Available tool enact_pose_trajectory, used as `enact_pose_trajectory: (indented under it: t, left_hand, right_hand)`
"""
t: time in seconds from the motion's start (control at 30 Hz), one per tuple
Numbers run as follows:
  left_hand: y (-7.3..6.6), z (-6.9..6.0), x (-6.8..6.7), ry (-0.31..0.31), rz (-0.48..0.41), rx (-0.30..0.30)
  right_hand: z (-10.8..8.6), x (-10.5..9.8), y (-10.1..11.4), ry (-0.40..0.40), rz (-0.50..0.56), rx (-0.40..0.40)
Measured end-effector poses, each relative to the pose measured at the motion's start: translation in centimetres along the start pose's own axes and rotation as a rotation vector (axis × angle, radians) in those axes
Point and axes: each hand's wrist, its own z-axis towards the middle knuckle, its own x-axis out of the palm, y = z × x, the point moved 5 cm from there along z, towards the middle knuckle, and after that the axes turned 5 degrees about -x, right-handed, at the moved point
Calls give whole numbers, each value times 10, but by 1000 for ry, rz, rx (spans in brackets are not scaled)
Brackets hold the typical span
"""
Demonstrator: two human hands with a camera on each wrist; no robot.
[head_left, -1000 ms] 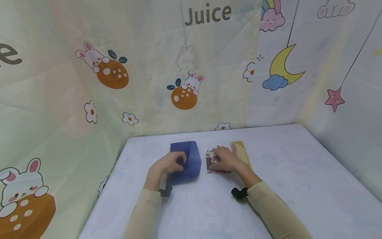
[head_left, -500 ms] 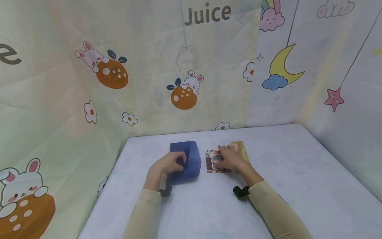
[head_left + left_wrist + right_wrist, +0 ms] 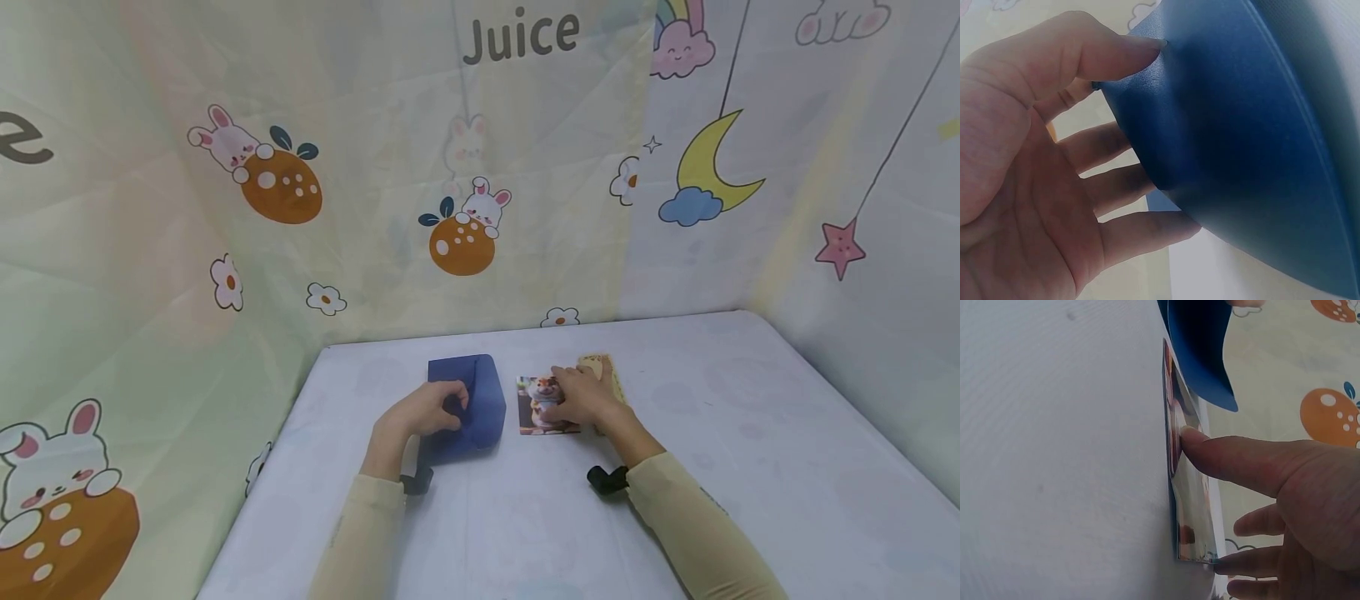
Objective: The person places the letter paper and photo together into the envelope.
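The white bench (image 3: 712, 417) has its back edge along a cloth wall (image 3: 360, 208). Its left edge slants down past the left sleeve (image 3: 360, 533). On the right side the bench goes on much wider, and white bench top also lies between the two arms, closer to the person. The blue envelope (image 3: 487, 408) sits near the back edge, on the left part of the bench. The left hand (image 3: 420, 410) pinches its flap, with the thumb on one side and fingers on the other. The flap bends up off the bench.

Just to the right, near the envelope but not touching it, a small animal picture (image 3: 536, 404) lies flat. The right hand (image 3: 585, 398) is over it, fingers spread, with the thumb touching its face and one finger at its edge. The hand hides part of the picture. A yellow card (image 3: 591, 362) lies beside the picture, behind the right hand. A finger is over it; I can't tell if it touches.
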Motion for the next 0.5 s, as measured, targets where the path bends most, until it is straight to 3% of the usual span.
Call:
enact_pose_trajectory:
  t: [0.5]
  left_hand:
    - [0, 0, 0, 11, -15, -9]
  right_hand:
    - [-1, -3, 3, -42, 24, -47]
